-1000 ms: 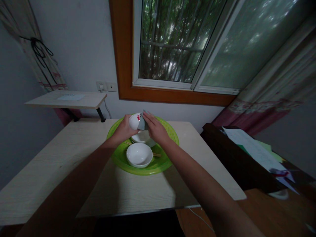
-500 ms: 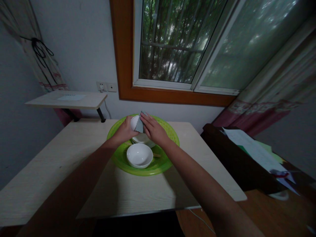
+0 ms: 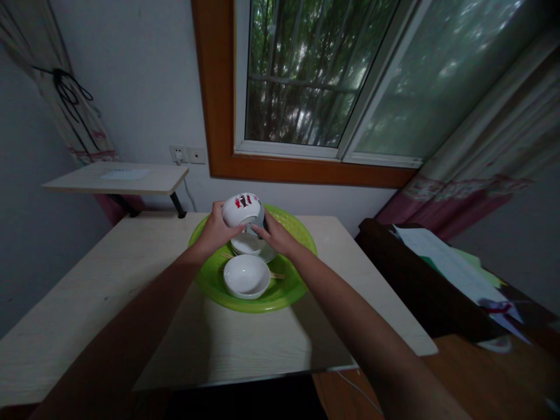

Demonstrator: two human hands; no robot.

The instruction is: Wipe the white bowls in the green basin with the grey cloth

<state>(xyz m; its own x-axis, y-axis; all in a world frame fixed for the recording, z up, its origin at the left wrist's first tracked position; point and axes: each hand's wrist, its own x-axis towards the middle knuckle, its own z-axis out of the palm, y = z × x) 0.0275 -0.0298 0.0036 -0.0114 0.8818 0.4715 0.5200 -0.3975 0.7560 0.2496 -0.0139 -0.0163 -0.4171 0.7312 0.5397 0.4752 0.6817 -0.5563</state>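
A white bowl (image 3: 236, 211) with a red and black pattern is held up over the green basin (image 3: 258, 304), tilted so its outside and base face me. My left hand (image 3: 217, 228) is closed on its left side, thumb near the base. My right hand (image 3: 276, 234) presses a grey cloth (image 3: 255, 226) against the bowl's right side, fingers mostly hidden behind it. In the basin below are another white bowl (image 3: 247, 276), more white dishes (image 3: 248, 243) partly behind it, and chopsticks (image 3: 277, 275).
The basin stands on a pale wooden table (image 3: 258, 344). A small raised shelf (image 3: 118, 179) with a paper sheet is at the back left. To the right, a dark cabinet (image 3: 420, 280) carries papers (image 3: 450, 262). A window (image 3: 324, 76) is behind.
The held bowl has been turned, so its patterned outside now shows. My right hand has moved down from the top with the cloth, to the bowl's right side.
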